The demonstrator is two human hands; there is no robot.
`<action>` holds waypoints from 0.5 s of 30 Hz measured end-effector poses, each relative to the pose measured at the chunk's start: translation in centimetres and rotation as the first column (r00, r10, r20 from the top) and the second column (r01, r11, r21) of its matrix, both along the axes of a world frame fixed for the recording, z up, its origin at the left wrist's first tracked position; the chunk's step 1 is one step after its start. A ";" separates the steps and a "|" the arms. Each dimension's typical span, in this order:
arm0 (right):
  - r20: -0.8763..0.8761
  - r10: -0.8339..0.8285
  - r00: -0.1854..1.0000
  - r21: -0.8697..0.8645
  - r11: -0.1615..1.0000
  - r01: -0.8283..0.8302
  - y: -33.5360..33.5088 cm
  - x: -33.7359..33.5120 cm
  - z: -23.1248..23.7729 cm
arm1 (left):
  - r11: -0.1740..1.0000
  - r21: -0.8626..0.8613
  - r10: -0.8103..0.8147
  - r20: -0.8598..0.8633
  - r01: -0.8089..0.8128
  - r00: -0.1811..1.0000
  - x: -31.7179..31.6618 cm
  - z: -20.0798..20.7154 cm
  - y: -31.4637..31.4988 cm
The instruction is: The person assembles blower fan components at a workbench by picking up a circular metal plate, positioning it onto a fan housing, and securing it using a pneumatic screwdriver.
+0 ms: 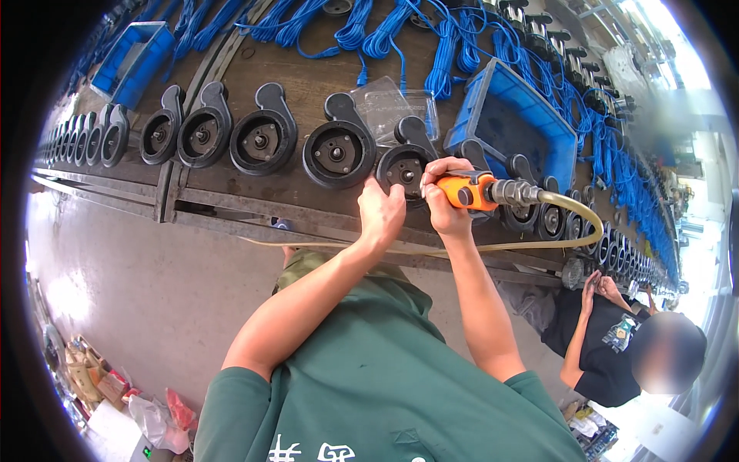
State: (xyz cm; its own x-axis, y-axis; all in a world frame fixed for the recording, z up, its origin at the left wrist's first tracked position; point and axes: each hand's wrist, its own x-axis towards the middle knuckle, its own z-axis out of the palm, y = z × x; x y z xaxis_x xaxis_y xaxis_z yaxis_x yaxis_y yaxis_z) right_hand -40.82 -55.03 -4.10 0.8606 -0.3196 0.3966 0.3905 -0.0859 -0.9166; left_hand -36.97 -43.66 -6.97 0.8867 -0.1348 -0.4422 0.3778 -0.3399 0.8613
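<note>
The tool (466, 191) is orange-and-black, housings (402, 162) black, cables (444, 65) blue, shirt (385, 362) green.

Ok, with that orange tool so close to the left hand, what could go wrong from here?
The left hand has its fingers close to the front of the orange hose-fed tool held in the right hand, so a slip might hit them.

The pale hose loops back leftward past the forearms and could snag or tug the tool.

Black round housings stand close together, so a sideways jolt might knock a neighbour.
</note>
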 end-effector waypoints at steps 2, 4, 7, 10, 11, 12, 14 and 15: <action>-0.019 -0.029 0.999 0.122 0.992 0.031 0.3 0.0 0.1 | 1.000 -0.004 0.006 0.035 -0.006 0.999 -0.1 -0.2 0.0; -0.019 -0.033 0.999 0.115 0.993 0.035 0.3 0.0 0.2 | 1.000 -0.026 0.015 0.050 -0.014 0.999 -0.1 -0.5 0.0; -0.023 -0.044 0.999 0.079 0.996 0.045 0.1 0.3 0.2 | 1.000 0.009 0.027 0.056 -0.028 0.998 -0.1 -0.9 -0.1; -0.065 -0.058 0.996 0.113 0.992 0.065 0.2 0.3 2.3 | 0.999 0.032 -0.015 0.063 0.013 0.998 -0.1 0.0 0.1; -0.025 -0.094 0.995 0.108 0.990 0.096 0.5 -0.1 3.5 | 0.999 0.018 -0.028 0.034 0.028 0.999 0.0 -0.7 0.5; 0.048 -0.127 0.991 0.135 0.984 0.119 0.5 -0.4 4.6 | 0.999 0.001 -0.044 0.003 0.044 0.999 0.2 -1.5 0.9; 0.169 -0.191 0.967 0.179 0.971 0.161 -0.5 -0.3 6.1 | 0.995 -0.092 0.014 -0.099 -0.023 0.995 0.4 -1.1 0.8; 0.214 -0.182 0.960 0.219 0.966 0.135 -0.8 0.2 6.5 | 0.987 -0.155 -0.001 -0.187 -0.029 0.982 0.7 -0.3 0.8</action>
